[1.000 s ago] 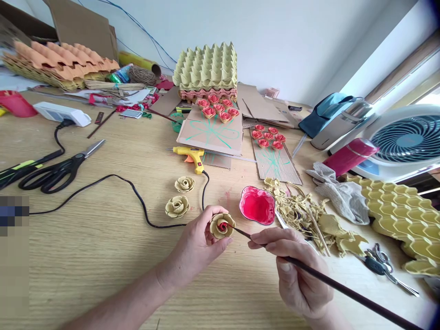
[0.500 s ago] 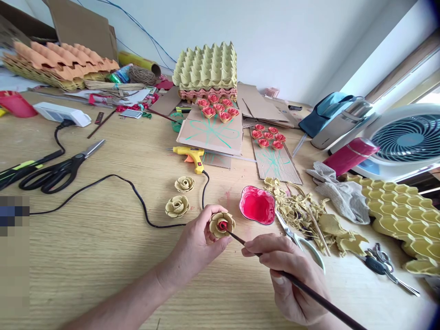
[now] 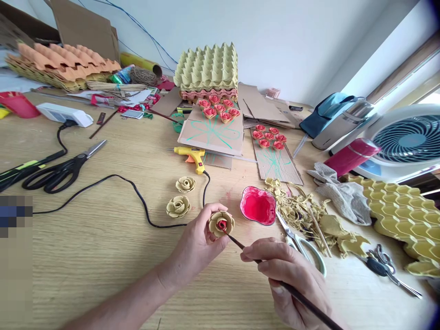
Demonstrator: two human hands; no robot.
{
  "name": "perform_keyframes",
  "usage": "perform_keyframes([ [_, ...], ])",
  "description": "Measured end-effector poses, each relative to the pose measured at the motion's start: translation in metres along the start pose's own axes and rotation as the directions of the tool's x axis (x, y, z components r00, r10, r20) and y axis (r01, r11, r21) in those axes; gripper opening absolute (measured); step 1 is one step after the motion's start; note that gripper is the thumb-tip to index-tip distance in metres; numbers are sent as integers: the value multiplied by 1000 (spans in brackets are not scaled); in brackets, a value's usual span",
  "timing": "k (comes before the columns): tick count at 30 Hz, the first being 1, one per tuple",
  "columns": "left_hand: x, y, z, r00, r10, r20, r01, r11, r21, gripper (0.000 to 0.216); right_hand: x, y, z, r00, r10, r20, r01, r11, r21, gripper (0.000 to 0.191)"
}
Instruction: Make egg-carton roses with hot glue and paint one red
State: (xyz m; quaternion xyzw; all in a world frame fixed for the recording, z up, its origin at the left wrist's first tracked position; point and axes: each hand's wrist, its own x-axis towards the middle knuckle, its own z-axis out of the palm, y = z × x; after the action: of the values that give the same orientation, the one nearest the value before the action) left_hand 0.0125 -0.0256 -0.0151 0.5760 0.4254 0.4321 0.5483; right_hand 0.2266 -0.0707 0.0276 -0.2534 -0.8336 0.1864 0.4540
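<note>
Between the thumb and fingers of my left hand (image 3: 202, 233) is a tan egg-carton rose (image 3: 215, 228), its centre coloured red. My right hand (image 3: 292, 277) grips a dark, thin paintbrush (image 3: 302, 300) like a pen. The brush tip touches the rose just below its red centre. Just beyond my right hand stands a wavy-rimmed dish (image 3: 258, 207) of red paint. Two unpainted tan roses, one nearer (image 3: 178, 206) and one farther (image 3: 185, 184), lie beyond my left hand. Some of my left fingers are hidden behind the rose.
A yellow glue gun (image 3: 190, 157) lies mid-table, its black cord running left. Black scissors (image 3: 63, 169) are at left. Carton scraps (image 3: 302, 215), pale-handled scissors (image 3: 309, 252) and keys (image 3: 380, 263) lie right. Red roses (image 3: 220, 108) sit on cardboard behind, before stacked egg trays (image 3: 206, 68).
The brush tip has shifted slightly, from the rose's red centre to just below it. My right hand has moved a little downward. My left hand still holds the rose in nearly the same place.
</note>
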Motion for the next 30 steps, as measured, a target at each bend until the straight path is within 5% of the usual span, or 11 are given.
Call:
perform_keyframes([
  [6, 3, 1, 0, 997, -52, 51, 61, 982, -177, 46, -8, 7, 0, 986, 68, -151, -55, 995, 85, 24],
  [10, 4, 1, 4, 990, -105, 94, 125, 959, -254, 47, -9, 9, 1, 986, 75, -150, -63, 995, 81, 25],
  [21, 1, 5, 4, 999, -20, 38, 25, 991, -130, 31, -3, 5, 3, 999, -1, -42, -3, 994, -109, 27],
  [30, 0, 7, 2, 999, -9, 42, 12, 996, -85, 32, 3, 2, 4, 999, 22, -44, -24, 998, -60, 26],
])
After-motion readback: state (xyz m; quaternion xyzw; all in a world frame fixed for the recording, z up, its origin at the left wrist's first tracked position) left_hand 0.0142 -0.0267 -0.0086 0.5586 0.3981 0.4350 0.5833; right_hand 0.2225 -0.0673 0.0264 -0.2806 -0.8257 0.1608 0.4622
